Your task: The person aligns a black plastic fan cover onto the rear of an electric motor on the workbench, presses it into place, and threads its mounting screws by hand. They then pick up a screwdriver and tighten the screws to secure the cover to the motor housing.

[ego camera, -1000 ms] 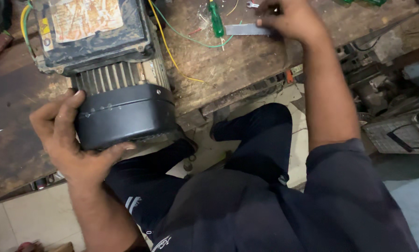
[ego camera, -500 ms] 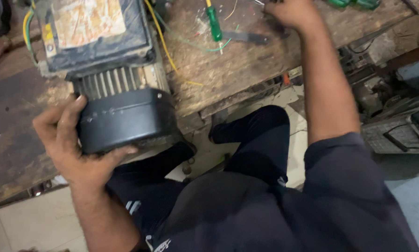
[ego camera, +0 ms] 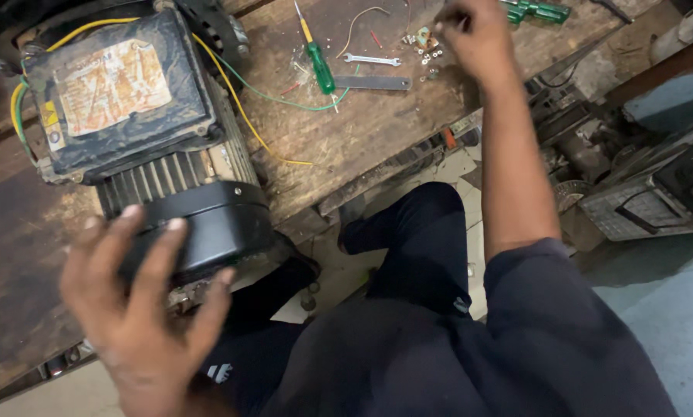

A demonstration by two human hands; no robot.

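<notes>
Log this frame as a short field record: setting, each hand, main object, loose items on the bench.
Setting: worn wooden workbench
Left hand: blurred, spread beside the black fan cover, contact unclear
Right hand: over small nuts and screws, grip unclear
Main object: electric motor, yellow and green wires
Loose items: green-handled screwdriver, small spanner, flat metal strip

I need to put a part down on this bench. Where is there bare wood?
Bare wood lies below the flat metal bar, between the yellow wire and the bench edge, and on the dark boards left of the motor's black cover. It is crowded around the small nuts under the right hand, the wrench and the green screwdriver.
</notes>
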